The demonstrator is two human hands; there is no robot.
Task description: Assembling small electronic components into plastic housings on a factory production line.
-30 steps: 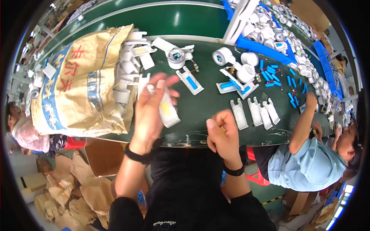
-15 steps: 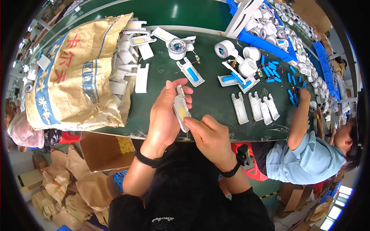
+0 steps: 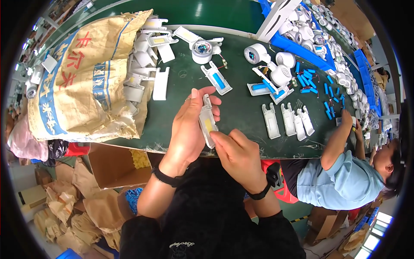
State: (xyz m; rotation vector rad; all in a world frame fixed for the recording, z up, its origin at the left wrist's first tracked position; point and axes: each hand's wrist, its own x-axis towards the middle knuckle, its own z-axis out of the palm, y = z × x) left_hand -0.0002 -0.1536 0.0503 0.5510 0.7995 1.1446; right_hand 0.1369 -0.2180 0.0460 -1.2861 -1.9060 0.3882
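Note:
A long white plastic cover with a yellow patch inside lies slanted in my left hand, its fingers curled behind and the thumb along the upper end. My right hand pinches the lower end between thumb and bent forefinger. Just beyond my fingertips lies an open white cover with a blue battery in it. A white round lamp head stands behind that, wired to a small board. To the right, several bare white covers form a row.
A large paper sack spills white covers at left. Farther right are lamp heads, loose blue batteries and a blue tray of lamps. A co-worker in a light blue shirt reaches over the table's right end.
The view has shifted slightly, so the table things appear a little to the right. Both my hands keep their grip on the cover. The co-worker's hand has drawn back from the batteries.

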